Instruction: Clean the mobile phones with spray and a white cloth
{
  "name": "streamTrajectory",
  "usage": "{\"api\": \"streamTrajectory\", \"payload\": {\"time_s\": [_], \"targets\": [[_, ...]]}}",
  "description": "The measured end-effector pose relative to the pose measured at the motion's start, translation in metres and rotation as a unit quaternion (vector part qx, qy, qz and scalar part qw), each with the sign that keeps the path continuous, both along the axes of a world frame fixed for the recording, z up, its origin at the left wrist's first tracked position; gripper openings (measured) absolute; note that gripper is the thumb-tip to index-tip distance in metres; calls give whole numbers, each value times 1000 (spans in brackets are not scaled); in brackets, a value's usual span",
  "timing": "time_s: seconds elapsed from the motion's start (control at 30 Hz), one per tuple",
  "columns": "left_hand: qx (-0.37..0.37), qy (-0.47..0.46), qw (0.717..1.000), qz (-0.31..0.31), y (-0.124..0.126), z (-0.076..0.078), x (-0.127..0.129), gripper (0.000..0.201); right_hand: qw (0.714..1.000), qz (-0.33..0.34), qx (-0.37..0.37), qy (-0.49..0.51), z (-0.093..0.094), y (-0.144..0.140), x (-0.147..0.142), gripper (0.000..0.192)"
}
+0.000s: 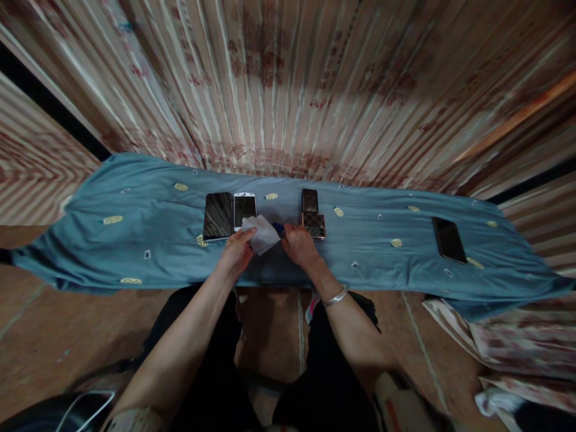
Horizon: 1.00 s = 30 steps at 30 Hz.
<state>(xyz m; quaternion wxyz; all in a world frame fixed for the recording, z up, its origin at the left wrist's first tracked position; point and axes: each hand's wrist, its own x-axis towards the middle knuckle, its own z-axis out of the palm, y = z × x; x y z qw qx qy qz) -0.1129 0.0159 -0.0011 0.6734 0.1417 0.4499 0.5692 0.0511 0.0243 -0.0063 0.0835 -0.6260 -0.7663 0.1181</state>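
My left hand (240, 247) is closed on a white wipe or cloth (262, 234), which hangs flat between my two hands over the bench. In my right hand (300, 245) is a small dark blue object (279, 229); its tip meets the edge of the cloth, and its kind is too small to tell. Just beyond my left hand lie a black tablet (218, 215) and a white phone (245, 206) side by side. Close to my right hand are a dark square case (310, 200) and a checkered compact-like case (314, 224), partly hidden by the hand.
Blue patterned fabric (148, 222) covers the long, narrow bench. Far to the right rests a black phone (449, 239). Behind the bench hangs a striped floral curtain (279, 90). A white cable (90, 396) shows at the lower left.
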Motion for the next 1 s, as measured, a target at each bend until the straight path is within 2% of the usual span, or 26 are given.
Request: {"api": "streamTrajectory", "payload": {"time_s": [0.07, 0.13, 0.17, 0.23, 0.27, 0.3, 0.33, 0.4, 0.5, 0.57, 0.63, 0.7, 0.77, 0.87, 0.9, 0.93, 1.0], "targets": [[2, 0, 1000, 7, 1, -2, -3, 10, 995, -41, -5, 95, 1, 3, 4, 29], [9, 3, 1000, 9, 1, -4, -6, 10, 964, -89, -5, 251, 2, 5, 9, 27], [15, 3, 1000, 7, 1, -6, -7, 10, 930, -104, -21, 352, 2, 5, 11, 27], [30, 1, 1000, 3, 1, -8, -9, 11, 818, -121, -89, 556, 5, 4, 13, 35], [35, -1, 999, 2, 0, -9, -9, 11, 760, -110, -139, 626, 6, 3, 13, 42], [38, -2, 999, 1, 0, -10, -10, 11, 715, -99, -176, 669, 8, 1, 12, 47], [39, -2, 999, -4, 1, -11, -10, 11, 687, -91, -205, 691, 10, -1, 11, 47], [37, -5, 999, -17, 1, -11, -9, 11, 651, -80, -253, 711, 15, -3, 8, 42], [35, -18, 998, -44, 3, -11, -8, 9, 614, -69, -306, 724, 19, -5, 2, 34], [31, -27, 997, -61, 4, -11, -8, 10, 604, -59, -316, 729, 20, -5, -2, 35], [24, -29, 997, -68, 5, -11, -7, 12, 609, -55, -302, 731, 19, -6, -6, 42], [14, -27, 997, -64, 5, -10, -6, 13, 638, -53, -275, 717, 17, -7, -8, 55], [15, -26, 998, -60, 4, -9, -3, 17, 704, -45, -233, 670, 14, -10, -8, 67], [21, -27, 998, -50, 2, -8, 0, 20, 851, -12, -111, 513, 10, -14, -6, 73], [19, -26, 998, -45, 1, -9, 2, 19, 891, 6, -65, 450, 8, -15, -6, 73], [14, -24, 999, -41, 0, -10, 3, 17, 919, 25, -24, 392, 6, -16, -6, 74], [3, -22, 999, -39, -1, -12, 4, 12, 948, 66, 31, 310, 2, -17, -6, 75]]}}
